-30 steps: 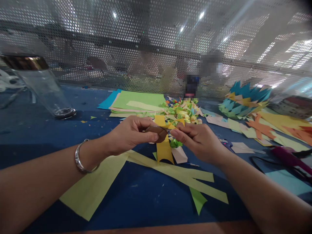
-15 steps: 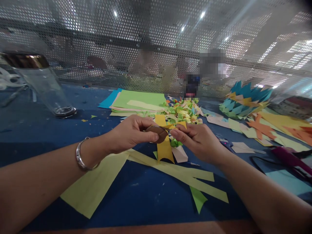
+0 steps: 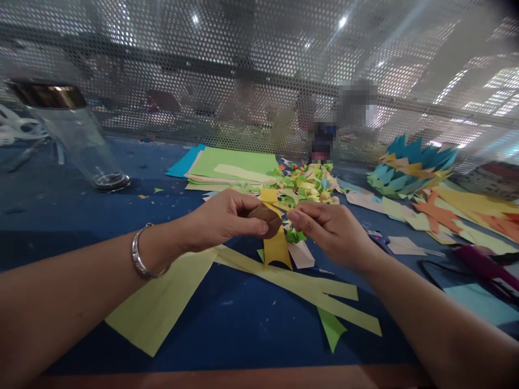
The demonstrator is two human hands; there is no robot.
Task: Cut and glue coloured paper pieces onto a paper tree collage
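Observation:
My left hand (image 3: 223,220) is closed in a pinch on a flat, round brown piece (image 3: 272,222) that looks like a cardboard disc. A narrow yellow paper strip (image 3: 275,206) runs from the disc's upper edge toward my right hand (image 3: 334,232), whose thumb and fingers pinch its end. Beneath the disc lies a wider yellow paper piece (image 3: 277,251) with a curved lower end. A white paper scrap (image 3: 302,255) is beside it. Nearer me are long pale yellow strips (image 3: 292,285), a pale yellow sheet (image 3: 162,310) and a green notched scrap (image 3: 332,328).
A heap of curled paper bits (image 3: 312,181) stands beyond my hands, beside stacked coloured sheets (image 3: 243,159). A glass bottle (image 3: 87,140) leans at left. At right are a spiky layered paper piece (image 3: 409,167), orange cutouts (image 3: 436,210) and a purple corded tool (image 3: 482,267). Perforated metal (image 3: 182,108) borders the back.
The yellow paper end that stood above my right fingers no longer shows there. Both hands still hold close together; the whole view has shifted slightly.

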